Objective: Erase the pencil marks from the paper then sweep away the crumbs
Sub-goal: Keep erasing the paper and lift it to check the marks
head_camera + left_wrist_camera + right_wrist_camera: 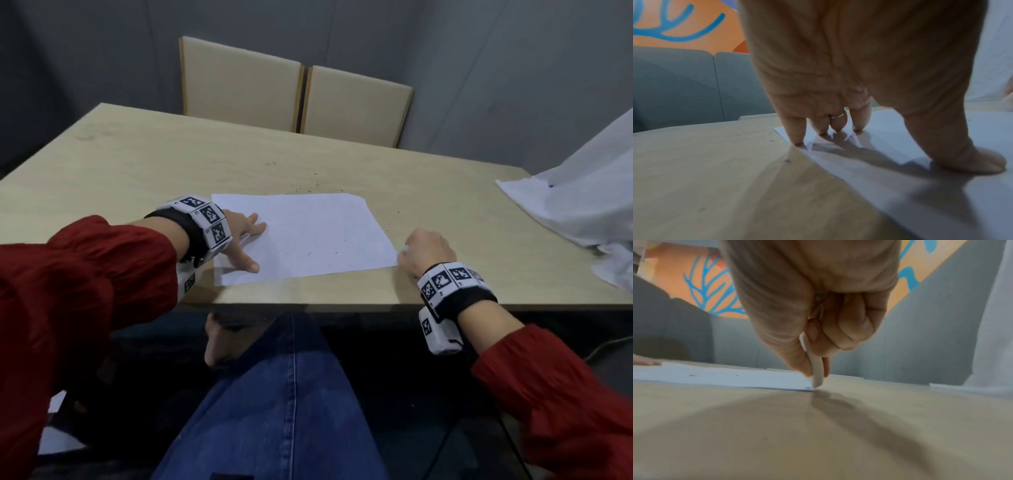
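White paper [301,236] w/ few dark crumbs [310,254], no readable writing. Left hand [239,240] flat at 9 o'clock; right hand [428,253] pinches eraser [816,368] at 3.

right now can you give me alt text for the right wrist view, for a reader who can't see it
Seen from the wrist, the right hand pinches a thin white eraser between thumb and fingers, its tip at the near corner of a white paper lying on a light wooden table. Behind are grey panels and an orange wall with blue branch patterns.
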